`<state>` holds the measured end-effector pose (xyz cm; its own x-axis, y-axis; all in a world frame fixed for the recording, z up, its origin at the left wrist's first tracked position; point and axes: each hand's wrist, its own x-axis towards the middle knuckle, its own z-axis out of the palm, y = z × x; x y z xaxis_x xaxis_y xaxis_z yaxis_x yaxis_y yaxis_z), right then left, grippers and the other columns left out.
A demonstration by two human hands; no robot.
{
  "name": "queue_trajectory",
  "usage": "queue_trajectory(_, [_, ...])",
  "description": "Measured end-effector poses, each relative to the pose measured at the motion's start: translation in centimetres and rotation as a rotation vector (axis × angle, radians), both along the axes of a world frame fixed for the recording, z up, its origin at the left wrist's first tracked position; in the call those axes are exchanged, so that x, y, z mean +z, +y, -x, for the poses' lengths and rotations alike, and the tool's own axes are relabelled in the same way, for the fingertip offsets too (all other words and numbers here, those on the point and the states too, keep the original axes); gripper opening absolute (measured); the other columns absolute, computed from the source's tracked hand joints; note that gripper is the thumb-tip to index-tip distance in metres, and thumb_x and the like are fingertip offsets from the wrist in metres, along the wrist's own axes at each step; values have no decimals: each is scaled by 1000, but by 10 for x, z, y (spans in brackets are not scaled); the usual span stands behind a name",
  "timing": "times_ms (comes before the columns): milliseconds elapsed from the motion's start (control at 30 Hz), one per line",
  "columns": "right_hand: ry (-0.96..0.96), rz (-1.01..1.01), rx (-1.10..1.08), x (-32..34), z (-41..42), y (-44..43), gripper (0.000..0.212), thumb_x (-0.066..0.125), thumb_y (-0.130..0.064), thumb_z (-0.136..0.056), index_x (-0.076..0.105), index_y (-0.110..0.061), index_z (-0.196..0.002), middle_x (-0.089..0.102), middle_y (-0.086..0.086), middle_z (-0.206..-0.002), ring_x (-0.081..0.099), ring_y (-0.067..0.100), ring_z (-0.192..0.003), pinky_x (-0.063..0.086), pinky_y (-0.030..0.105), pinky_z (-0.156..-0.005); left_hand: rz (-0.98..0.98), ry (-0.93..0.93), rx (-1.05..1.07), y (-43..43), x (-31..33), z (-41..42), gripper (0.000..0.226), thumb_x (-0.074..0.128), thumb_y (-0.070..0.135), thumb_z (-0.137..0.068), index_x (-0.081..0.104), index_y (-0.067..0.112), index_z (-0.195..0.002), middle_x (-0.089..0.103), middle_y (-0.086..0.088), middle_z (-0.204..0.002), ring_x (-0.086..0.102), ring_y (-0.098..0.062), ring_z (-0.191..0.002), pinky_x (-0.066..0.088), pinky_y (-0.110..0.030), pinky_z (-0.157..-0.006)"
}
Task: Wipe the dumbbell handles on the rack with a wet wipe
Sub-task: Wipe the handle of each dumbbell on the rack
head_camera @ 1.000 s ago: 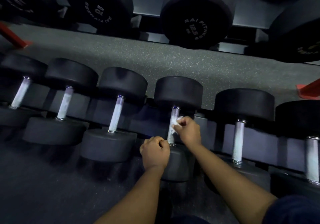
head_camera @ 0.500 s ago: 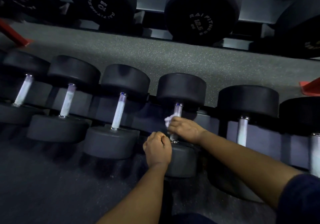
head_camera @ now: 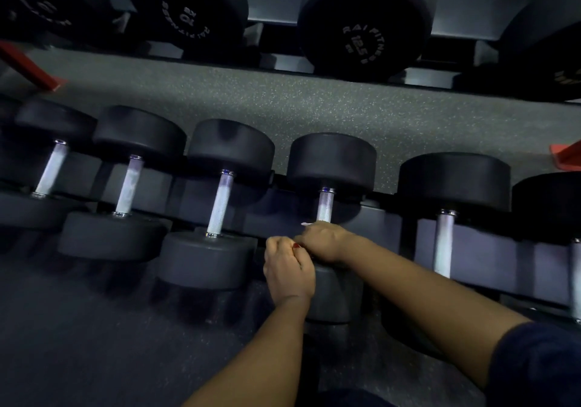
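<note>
A row of black dumbbells lies on the rack (head_camera: 390, 221), each with a pale metal handle. My right hand (head_camera: 323, 241) wraps the near end of the fourth dumbbell's handle (head_camera: 325, 205), with a white wet wipe (head_camera: 305, 224) in its grip; only a small corner of the wipe shows. My left hand (head_camera: 287, 268) is a closed fist just left of the right hand, resting against that dumbbell's near head (head_camera: 333, 293); I see nothing in it. The handle's near part is hidden under my right hand.
Other handles stand to the left (head_camera: 220, 205) and to the right (head_camera: 443, 243). A second rack of larger dumbbells (head_camera: 361, 29) runs along the top. Speckled grey floor (head_camera: 283, 104) lies between the racks. Red rack feet (head_camera: 47, 76) show at both sides.
My right hand has slid down the handle with the wipe, from the middle to the near end, and its wrist has turned. My left fist has stayed put.
</note>
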<state>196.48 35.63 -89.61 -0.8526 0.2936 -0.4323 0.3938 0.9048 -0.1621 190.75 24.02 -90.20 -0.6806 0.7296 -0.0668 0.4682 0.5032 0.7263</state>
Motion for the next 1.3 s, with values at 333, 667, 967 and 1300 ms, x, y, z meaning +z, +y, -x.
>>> queue_trajectory(333, [175, 175, -285, 11, -10, -10, 13, 50, -18, -91, 61, -14, -96, 54, 7, -88, 57, 25, -94, 40, 26, -75, -2, 12, -26, 2, 0, 0, 15, 37, 27, -80, 44, 19, -71, 50, -2, -96, 52, -24, -87, 46, -43, -78])
queue_trajectory(667, [283, 433, -675, 6, -43, -9, 13, 69, -7, -79, 66, -18, -87, 70, -5, -86, 65, 7, -81, 39, 4, -59, 1, -2, -20, 2, -2, 0, 25, 37, 28, -79, 55, 11, -74, 51, -2, -96, 52, -22, -85, 45, -41, -81])
queue_trajectory(967, [245, 476, -1295, -26, -50, -8, 20, 73, -14, -73, 64, -17, -90, 67, 1, -91, 63, 16, -84, 45, 22, -66, -18, -1, -21, 1, 2, -1, 45, 26, 41, -75, 59, 10, -73, 55, -3, -92, 54, -25, -81, 47, -41, -77])
queue_trajectory(1300, [282, 1055, -1190, -25, -38, 0, 17, 55, 7, -87, 64, -8, -88, 66, 7, -83, 59, 16, -75, 52, 26, -67, 9, 0, -47, 2, 2, 0, 46, 27, 43, -75, 61, 12, -73, 59, -1, -90, 56, -24, -81, 47, -42, -78])
